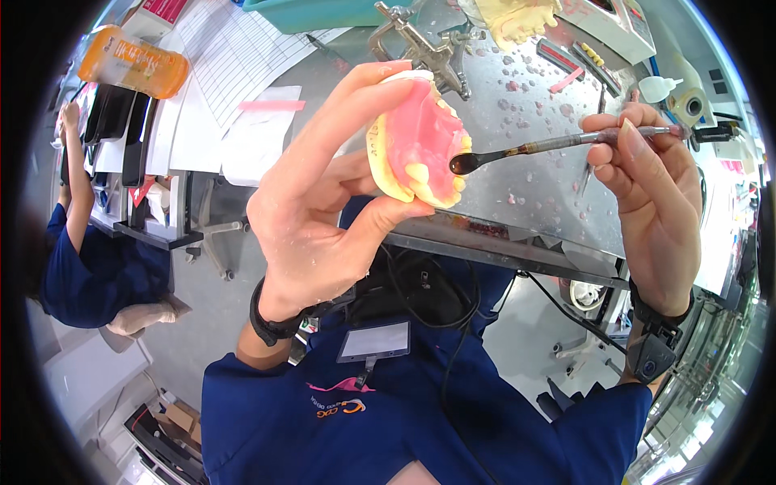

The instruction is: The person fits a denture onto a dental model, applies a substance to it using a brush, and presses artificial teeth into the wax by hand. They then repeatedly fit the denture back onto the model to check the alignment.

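Observation:
My left hand (311, 214) grips a dental cast (386, 166) of yellow stone, thumb on its lower edge and fingers round the top. Pink wax (428, 129) covers the side of the cast turned to the right, with yellowish teeth set along its edge. Between thumb and fingers, my right hand (659, 178) holds a wax spatula (550, 144) with a slim, stained shaft. Its dark, spoon-shaped tip lies against the pink wax near the teeth, or just in front of it. Behind the cast stands a metal articulator (424, 48) on the bench.
Pink wax specks dot the metal bench top (517, 174). At the back are a turquoise tray (311, 12), a yellow cast (517, 20) and strips of teeth (590, 56). An orange bottle (133, 63) lies among papers at left. Another person (105, 267) sits far left.

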Motion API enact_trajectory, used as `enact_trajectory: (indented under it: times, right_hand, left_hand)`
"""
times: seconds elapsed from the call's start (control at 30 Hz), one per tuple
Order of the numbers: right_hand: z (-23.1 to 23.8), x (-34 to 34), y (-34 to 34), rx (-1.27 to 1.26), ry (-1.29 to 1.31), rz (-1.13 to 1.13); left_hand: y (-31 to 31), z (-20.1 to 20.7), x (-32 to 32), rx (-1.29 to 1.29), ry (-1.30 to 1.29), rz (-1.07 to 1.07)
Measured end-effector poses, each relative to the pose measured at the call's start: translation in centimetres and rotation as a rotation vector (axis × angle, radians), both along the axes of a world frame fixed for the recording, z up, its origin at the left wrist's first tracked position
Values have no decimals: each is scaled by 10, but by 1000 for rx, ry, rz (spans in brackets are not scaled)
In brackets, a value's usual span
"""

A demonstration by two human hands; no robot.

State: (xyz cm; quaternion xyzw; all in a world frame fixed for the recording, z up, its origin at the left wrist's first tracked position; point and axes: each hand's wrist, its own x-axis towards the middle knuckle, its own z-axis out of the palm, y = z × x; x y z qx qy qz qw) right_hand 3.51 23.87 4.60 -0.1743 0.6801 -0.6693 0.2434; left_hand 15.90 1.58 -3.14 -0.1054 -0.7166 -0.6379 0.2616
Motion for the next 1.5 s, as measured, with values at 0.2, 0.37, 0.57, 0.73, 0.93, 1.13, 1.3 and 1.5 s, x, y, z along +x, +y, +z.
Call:
enact_trajectory:
  times: [0.2,0.37,0.57,0.73,0.93,1.13,1.3,1.5]
  right_hand:
    - [7,7,-2,106,94,-40]
    - [2,4,0,102,176,-52]
    - [1,2,3,69,224,-62]
    - [0,4,-4,89,291,-104]
    - [7,2,0,120,317,-63]
    - [3,-5,-4,116,340,-122]
    - [6,-10,3,105,327,-151]
    - [9,-38,27,-37,538,-362]
  left_hand:
    - [1,0,-3,-1,6,7]
    - [0,-2,-4,12,21,-6]
    - [2,-2,-4,33,7,-9]
    - [2,-2,-5,25,19,-12]
    - [4,2,-7,4,28,-7]
    - [3,1,-6,32,0,-4]
    - [3,5,-7,65,-24,1]
    - [5,11,-4,473,-65,-21]
